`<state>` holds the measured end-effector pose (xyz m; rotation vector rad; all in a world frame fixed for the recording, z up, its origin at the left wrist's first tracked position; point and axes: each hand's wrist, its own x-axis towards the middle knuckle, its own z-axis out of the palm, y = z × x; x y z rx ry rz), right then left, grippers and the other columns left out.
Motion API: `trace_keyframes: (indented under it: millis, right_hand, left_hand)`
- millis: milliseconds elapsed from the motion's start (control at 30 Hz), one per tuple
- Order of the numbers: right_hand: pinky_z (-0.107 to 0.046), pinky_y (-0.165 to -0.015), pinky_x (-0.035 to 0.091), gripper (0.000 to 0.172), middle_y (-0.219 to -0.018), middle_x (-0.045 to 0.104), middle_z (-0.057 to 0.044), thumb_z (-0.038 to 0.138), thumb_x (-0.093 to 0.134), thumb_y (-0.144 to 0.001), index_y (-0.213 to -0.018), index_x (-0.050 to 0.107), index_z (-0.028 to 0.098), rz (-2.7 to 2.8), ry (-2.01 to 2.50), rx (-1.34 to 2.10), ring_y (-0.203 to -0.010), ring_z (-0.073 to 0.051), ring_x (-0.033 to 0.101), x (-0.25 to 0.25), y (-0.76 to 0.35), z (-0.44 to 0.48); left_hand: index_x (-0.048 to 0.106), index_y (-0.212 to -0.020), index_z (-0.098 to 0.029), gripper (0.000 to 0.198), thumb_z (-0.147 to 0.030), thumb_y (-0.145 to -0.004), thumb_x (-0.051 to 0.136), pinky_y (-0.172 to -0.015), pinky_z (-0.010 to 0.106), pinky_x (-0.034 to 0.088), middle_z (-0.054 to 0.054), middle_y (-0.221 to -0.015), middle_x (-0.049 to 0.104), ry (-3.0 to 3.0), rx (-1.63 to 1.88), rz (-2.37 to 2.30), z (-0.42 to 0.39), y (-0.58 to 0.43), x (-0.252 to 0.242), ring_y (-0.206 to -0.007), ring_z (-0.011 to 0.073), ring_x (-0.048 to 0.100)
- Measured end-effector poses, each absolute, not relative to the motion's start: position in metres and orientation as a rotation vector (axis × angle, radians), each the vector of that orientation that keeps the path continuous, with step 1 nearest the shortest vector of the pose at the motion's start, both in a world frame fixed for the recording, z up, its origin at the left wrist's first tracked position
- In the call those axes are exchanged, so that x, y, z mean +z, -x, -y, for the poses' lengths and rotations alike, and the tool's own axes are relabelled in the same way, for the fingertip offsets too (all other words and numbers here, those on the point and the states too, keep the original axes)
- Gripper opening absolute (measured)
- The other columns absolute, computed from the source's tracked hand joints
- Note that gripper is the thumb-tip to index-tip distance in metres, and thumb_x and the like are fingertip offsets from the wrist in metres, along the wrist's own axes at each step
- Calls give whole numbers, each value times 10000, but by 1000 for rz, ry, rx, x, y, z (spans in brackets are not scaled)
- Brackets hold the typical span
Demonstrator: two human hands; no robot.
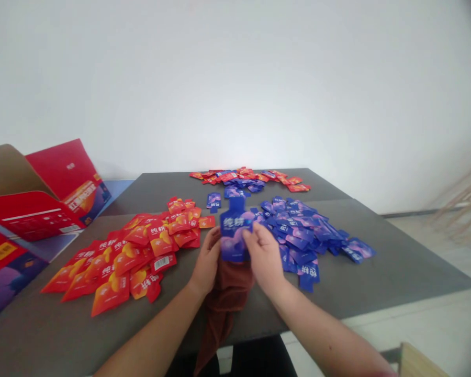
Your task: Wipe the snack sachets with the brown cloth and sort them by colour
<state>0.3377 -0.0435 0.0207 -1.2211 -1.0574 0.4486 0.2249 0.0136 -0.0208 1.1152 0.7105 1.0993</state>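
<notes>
My left hand (207, 262) and my right hand (262, 256) hold a blue sachet with white lettering (235, 238) upright between them above the table. The right fingers lie across its front, and the left fingers press against its left edge. A brown cloth (225, 306) hangs below the sachet, between my wrists and over the table's front edge. Its top is hidden behind the sachet and hands. A heap of red-orange sachets (129, 256) lies left of my left hand, and a heap of blue sachets (302, 233) lies right of my right hand.
A smaller mixed heap of red and blue sachets (247, 180) lies at the far side of the dark grey table (396, 272). Open red printed cardboard boxes (43, 196) stand beyond the table's left side. A pale wooden object (419, 361) shows at bottom right.
</notes>
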Motion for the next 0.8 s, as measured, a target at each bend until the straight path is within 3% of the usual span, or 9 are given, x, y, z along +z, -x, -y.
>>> trace_keyframes:
  millis: [100, 200, 333, 467, 567, 667, 800]
  right_hand:
    - [-334, -750, 411, 201, -797, 648, -39, 327, 498, -892, -796, 648, 235, 1313, 1432, 228, -775, -200, 567, 14, -333, 40]
    - [-341, -745, 394, 247, -760, 641, -56, 332, 479, -891, -740, 639, 221, 1306, 1575, -9, -761, -210, 549, 14, -349, 28]
    - [-293, -679, 416, 272, -789, 661, -39, 391, 482, -866, -880, 653, 179, 951, 1632, -2, -694, -178, 545, 21, -407, 20]
    - [-293, -678, 435, 368, -840, 689, -55, 426, 448, -870, -990, 664, 153, 805, 1681, -96, -732, -196, 585, 24, -477, 34]
    - [-333, -761, 449, 384, -946, 706, -99, 380, 476, -858, -1117, 646, 153, 880, 2005, -116, -861, -247, 628, 19, -510, 50]
    - [-404, -881, 425, 464, -1117, 658, -175, 377, 557, -829, -1222, 598, 132, 1014, 2389, -213, -1058, -322, 587, 12, -519, 60]
    - [-460, -915, 413, 414, -1179, 620, -169, 430, 512, -884, -1188, 618, 171, 1103, 2421, -443, -1109, -344, 555, 16, -506, 57]
  left_hand:
    - [613, -1119, -179, 427, -357, -735, 670, -856, 387, 509, 50, -954, 707, -998, 885, -620, -6, -224, -21, -905, 230, 660]
    - [658, -1079, -192, 362, -310, -738, 686, -926, 398, 479, 55, -1019, 703, -1203, 746, -520, 0, -219, -17, -993, 240, 635]
    - [701, -1012, -189, 285, -275, -741, 682, -1018, 408, 414, 66, -1127, 671, -1494, 693, -445, 2, -216, -9, -1130, 265, 572]
    - [663, -1097, -188, 349, -289, -763, 657, -1027, 395, 413, 74, -1173, 668, -1341, 787, -567, 2, -220, -10, -1135, 253, 582]
    - [646, -1107, -180, 376, -302, -752, 672, -1013, 386, 429, 73, -1176, 672, -1206, 819, -629, 1, -225, -14, -1107, 244, 603]
    - [635, -1111, -177, 375, -301, -758, 664, -1001, 371, 440, 62, -1157, 682, -1128, 844, -644, -1, -227, -16, -1093, 232, 613]
    - [640, -1109, -183, 353, -287, -772, 655, -1024, 362, 423, 51, -1167, 681, -1125, 853, -642, 0, -229, -17, -1108, 223, 608]
